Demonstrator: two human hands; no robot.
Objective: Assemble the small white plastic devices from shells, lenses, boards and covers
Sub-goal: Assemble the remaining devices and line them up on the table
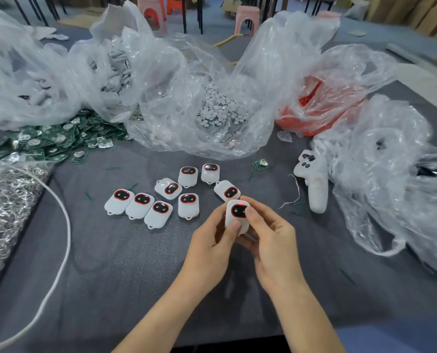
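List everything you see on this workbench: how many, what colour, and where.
finished devices: eight, white with red-ringed black windows, lying mid-table
held device: one, white, between both hands
circuit boards: a pile, green, back left
lone board: one, green, right of the devices
round discs: many, white, in a clear bag, back centre
red parts: many, in a clear bag, back right
metal rings: a heap, silver, left edge
cord: one, white, curving at left
controller: one, white, right side
table: one, grey
left hand: grips the held device
right hand: grips the held device
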